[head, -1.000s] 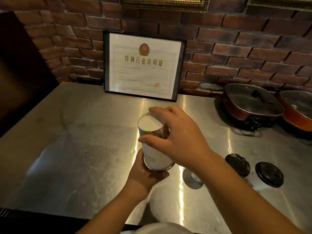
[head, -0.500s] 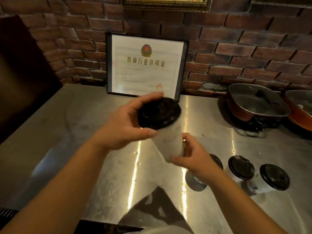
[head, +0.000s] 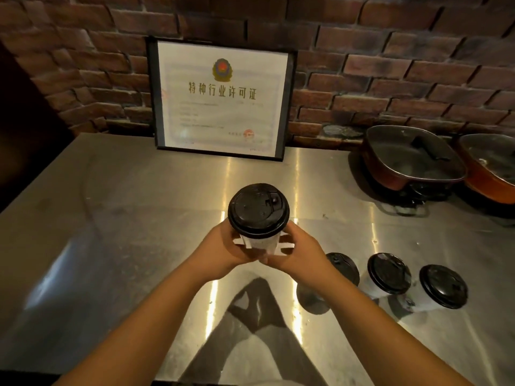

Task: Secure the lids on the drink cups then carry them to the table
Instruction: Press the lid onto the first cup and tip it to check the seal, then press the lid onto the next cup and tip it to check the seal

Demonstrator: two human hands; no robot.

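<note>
A white paper cup [head: 260, 243] with a black lid [head: 258, 209] on top is held upright above the steel counter [head: 125, 232], in the middle of the view. My left hand [head: 225, 249] wraps its left side and my right hand [head: 299, 253] wraps its right side, both below the lid. Three more lidded white cups stand on the counter to the right: one [head: 344, 267] partly hidden behind my right forearm, a second [head: 388, 275], and a third [head: 443, 286].
A framed certificate [head: 221, 100] leans on the brick wall at the back. Two reddish pans with glass lids [head: 412, 157] [head: 490, 168] sit at the back right. A dark panel borders the counter on the left.
The lid went onto the open cup. My left hand, which pressed the lid from above, has dropped to the cup's side, so both hands now clasp the cup body.
</note>
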